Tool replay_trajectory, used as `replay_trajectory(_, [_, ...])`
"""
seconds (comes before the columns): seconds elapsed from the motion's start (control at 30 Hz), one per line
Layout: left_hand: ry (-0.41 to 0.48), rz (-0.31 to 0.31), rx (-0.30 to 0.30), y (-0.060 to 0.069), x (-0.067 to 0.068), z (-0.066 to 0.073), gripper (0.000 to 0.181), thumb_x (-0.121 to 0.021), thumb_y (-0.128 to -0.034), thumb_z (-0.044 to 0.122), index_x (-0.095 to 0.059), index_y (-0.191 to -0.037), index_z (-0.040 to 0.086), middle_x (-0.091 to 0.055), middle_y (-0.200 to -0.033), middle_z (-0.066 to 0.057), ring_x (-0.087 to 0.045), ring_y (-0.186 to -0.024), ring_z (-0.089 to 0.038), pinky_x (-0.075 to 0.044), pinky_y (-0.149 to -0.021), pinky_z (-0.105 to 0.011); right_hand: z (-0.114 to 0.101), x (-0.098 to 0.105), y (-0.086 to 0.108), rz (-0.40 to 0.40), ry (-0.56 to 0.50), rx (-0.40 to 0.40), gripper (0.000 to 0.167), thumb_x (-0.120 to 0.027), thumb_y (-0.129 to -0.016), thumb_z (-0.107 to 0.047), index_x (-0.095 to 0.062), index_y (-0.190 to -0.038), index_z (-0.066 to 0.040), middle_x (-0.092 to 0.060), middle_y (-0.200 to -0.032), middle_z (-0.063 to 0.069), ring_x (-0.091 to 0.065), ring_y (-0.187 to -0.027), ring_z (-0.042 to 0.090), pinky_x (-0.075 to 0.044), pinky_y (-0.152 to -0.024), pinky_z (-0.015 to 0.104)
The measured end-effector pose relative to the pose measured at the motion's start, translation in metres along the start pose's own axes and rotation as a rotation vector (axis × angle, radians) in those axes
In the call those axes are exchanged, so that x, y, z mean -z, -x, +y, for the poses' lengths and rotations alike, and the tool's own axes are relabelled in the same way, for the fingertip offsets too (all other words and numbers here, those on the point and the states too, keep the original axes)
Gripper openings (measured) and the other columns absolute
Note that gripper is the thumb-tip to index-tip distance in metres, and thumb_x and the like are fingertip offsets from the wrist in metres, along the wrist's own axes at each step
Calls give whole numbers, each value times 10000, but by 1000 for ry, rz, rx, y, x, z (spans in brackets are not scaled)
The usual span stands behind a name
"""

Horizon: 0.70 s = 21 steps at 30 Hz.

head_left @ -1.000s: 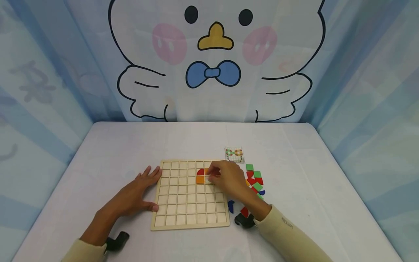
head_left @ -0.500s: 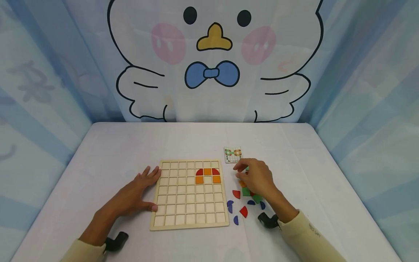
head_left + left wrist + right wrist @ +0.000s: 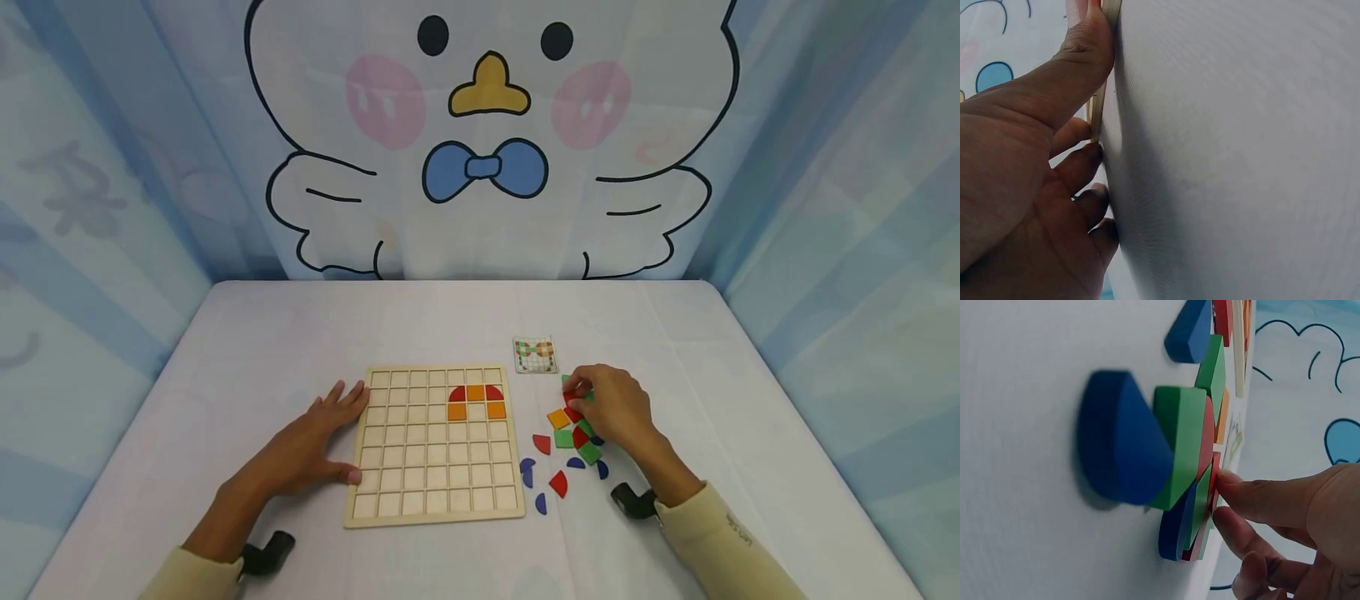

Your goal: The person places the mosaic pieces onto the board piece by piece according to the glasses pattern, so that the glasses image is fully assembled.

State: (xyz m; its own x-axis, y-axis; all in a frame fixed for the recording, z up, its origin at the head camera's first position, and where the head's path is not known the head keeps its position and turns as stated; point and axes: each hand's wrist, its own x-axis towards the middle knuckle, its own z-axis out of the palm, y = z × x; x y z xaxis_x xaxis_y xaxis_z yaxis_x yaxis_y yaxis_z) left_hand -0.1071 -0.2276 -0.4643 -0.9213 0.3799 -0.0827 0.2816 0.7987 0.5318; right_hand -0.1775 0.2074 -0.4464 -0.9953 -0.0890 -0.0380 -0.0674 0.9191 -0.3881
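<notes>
A wooden grid board (image 3: 416, 479) lies on the white table with red quarter-circle blocks and orange square blocks (image 3: 457, 412) in its upper right cells. My left hand (image 3: 318, 437) rests along the board's left edge, fingers spread and thumb touching the frame; the left wrist view shows its fingertips (image 3: 1088, 159) against that edge. To the right of the board, my right hand (image 3: 611, 406) reaches into a loose pile of blocks. Its thumb and index finger pinch a red block (image 3: 1214, 478), partly hidden by the fingertips. Green square blocks (image 3: 564, 439) lie close by.
Blue half-round blocks (image 3: 541, 504) and red quarter-circle blocks (image 3: 558, 483) are scattered between the board and my right wrist. A small pattern card (image 3: 536, 355) lies beyond the pile. A printed curtain (image 3: 487, 233) stands behind the table's far edge.
My right hand has left the board, where a red quarter-circle and an orange square now show at the right, and moved right into the pile. The left hand stays put.
</notes>
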Motion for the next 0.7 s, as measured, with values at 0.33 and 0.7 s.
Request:
replay_trajectory(0.33, [2, -1, 3, -1, 0, 0, 1219, -931, -706, 472, -304, -1675, 78, -246, -1758, -160, -161, -1635, -478, -175, -1304, -682, 1, 0, -4, -3, 32, -32, 144, -845, -918, -166, -820, -1059, -154, -710, -1010, 101, -643, -932, 271, -608, -722, 387])
replay_trajectory(0.7, [1, -7, 7, -1, -1, -1, 1218, -934, -711, 454, -293, -1679, 86, -232, -1765, -151, -151, -1640, -468, -167, -1308, -679, -12, -11, -2, -32, -73, 52, 152, -862, -905, -197, -739, -994, -195, -723, -919, 16, -613, -871, 224, -544, -719, 353])
